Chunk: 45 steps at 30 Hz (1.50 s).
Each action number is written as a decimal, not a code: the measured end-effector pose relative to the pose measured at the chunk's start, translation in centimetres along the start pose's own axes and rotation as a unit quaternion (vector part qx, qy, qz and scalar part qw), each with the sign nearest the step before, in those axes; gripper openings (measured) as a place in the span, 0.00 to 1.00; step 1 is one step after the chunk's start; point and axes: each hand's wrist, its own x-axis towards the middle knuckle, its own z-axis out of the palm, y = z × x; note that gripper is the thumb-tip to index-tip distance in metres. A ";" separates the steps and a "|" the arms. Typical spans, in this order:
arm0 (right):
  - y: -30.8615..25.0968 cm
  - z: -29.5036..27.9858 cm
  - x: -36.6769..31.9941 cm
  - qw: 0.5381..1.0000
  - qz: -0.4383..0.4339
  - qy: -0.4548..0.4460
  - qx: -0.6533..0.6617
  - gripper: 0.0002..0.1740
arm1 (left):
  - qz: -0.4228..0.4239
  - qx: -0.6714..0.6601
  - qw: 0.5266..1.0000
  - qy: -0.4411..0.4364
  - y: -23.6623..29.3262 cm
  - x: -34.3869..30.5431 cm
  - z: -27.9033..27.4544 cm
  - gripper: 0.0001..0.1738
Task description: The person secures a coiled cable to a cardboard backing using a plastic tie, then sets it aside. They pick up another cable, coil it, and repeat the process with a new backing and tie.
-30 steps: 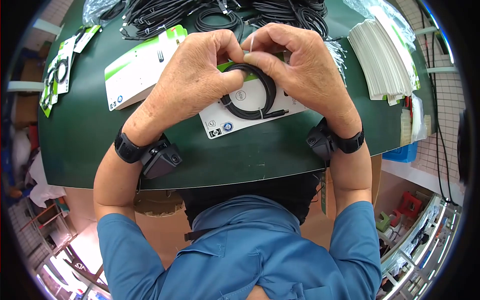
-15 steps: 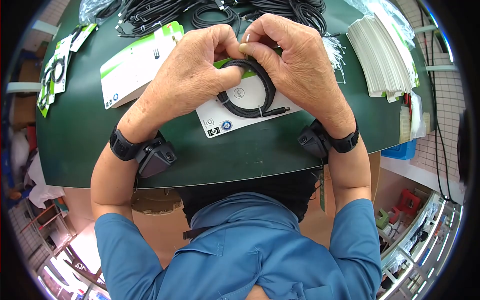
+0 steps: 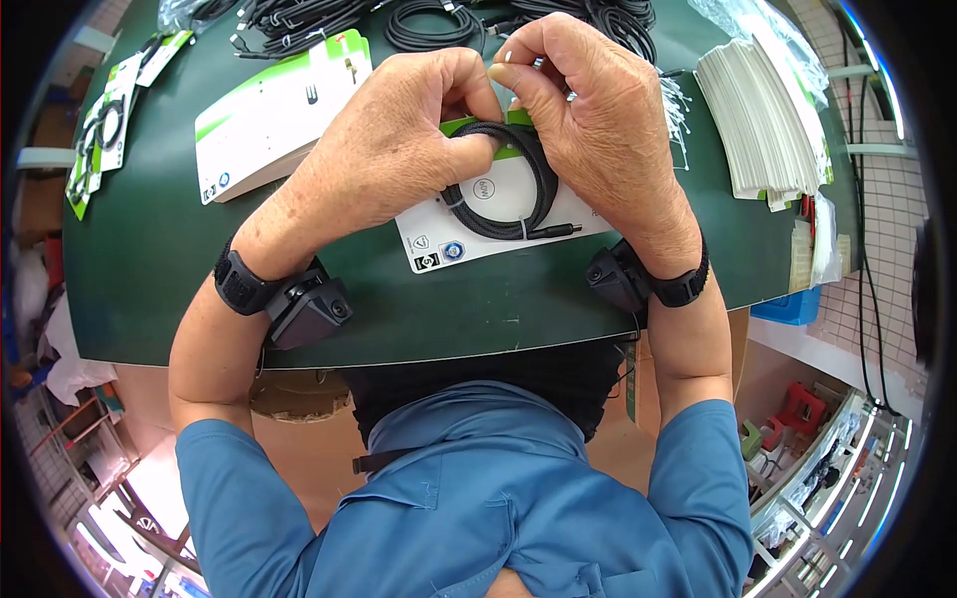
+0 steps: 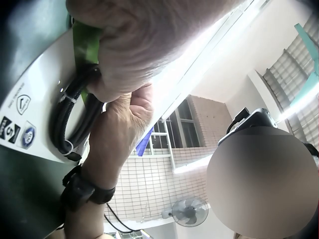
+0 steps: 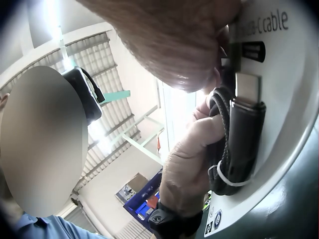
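A coiled black braided cable (image 3: 543, 189), bound with white ties, lies against a white and green card (image 3: 419, 234) at the table's middle. The left hand (image 3: 394, 145) grips the coil and the card's top edge, its thumb inside the ring. Just above the card, the right hand (image 3: 608, 130) pinches a small white tip between thumb and index finger. In the right wrist view the cable's metal plug (image 5: 247, 88) shows beside the coil (image 5: 224, 144). The left wrist view has the coil (image 4: 72, 109) next to the left hand (image 4: 134, 45); what the fingertips do behind the card is hidden.
A stack of printed cards (image 3: 259, 120) lies left of the hands, carded cables (image 3: 105, 125) at the far left. Black cable bundles (image 3: 299, 25) line the back. White ties (image 3: 675, 110) and a tall stack of cards (image 3: 753, 120) are at the right.
The right hand has moved slightly up and away from the left hand's fingertips, with the white tip still in its pinch. The left hand keeps its hold on coil and card.
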 end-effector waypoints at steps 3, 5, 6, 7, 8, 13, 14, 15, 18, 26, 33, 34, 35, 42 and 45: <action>-0.2 0.1 0.0 1.000 0.007 0.003 -0.006 0.06 | 0.001 0.019 1.000 0.002 0.0 -0.1 0.1 0.08; 0.0 0.2 0.0 1.000 0.003 0.010 -0.005 0.06 | 0.011 0.009 1.000 0.002 -0.3 0.0 0.3 0.08; 0.0 0.2 -0.1 1.000 0.001 0.014 -0.006 0.06 | 0.016 0.004 1.000 0.002 -0.4 0.0 0.3 0.08; 0.1 0.3 -0.1 1.000 0.002 0.014 -0.006 0.06 | 0.016 0.003 1.000 0.002 -0.4 0.0 0.4 0.08; 0.0 0.3 -0.1 1.000 -0.004 0.019 -0.007 0.06 | 0.012 0.004 1.000 0.001 -0.3 -0.1 0.4 0.08; 0.2 0.5 -0.1 0.999 -0.013 0.033 -0.016 0.06 | 0.000 0.004 1.000 -0.005 -0.2 -0.1 0.3 0.08; 0.2 0.5 -0.1 0.999 -0.011 0.034 -0.018 0.06 | -0.002 0.004 1.000 -0.007 -0.2 -0.1 0.4 0.08; 0.3 0.5 -0.1 0.999 -0.011 0.034 -0.018 0.06 | -0.002 0.003 1.000 -0.007 -0.2 -0.1 0.4 0.08; 0.5 0.6 -0.2 0.999 -0.005 0.039 -0.023 0.07 | 0.007 0.003 1.000 0.000 -0.2 -0.1 0.5 0.08; 0.4 0.8 -0.2 0.998 -0.005 0.053 -0.026 0.06 | -0.050 0.032 0.997 -0.045 0.6 -0.1 -0.1 0.08; 0.6 1.0 -0.3 0.998 0.007 0.056 -0.021 0.07 | -0.049 0.041 0.997 -0.049 0.7 0.0 -0.1 0.07; 0.6 1.0 -0.3 0.998 0.011 0.057 -0.019 0.07 | -0.049 0.044 0.997 -0.049 0.7 0.0 -0.1 0.07; 0.6 1.0 -0.3 0.998 0.011 0.057 -0.019 0.07 | -0.049 0.044 0.997 -0.049 0.5 -0.1 0.0 0.07; -0.1 -0.1 0.0 0.989 0.133 -0.036 0.046 0.09 | 0.016 0.032 0.999 -0.005 -0.6 -0.1 0.4 0.08; 0.8 0.7 -0.6 0.994 0.100 -0.021 0.047 0.07 | 0.016 0.018 1.000 0.003 -0.4 -0.1 0.2 0.07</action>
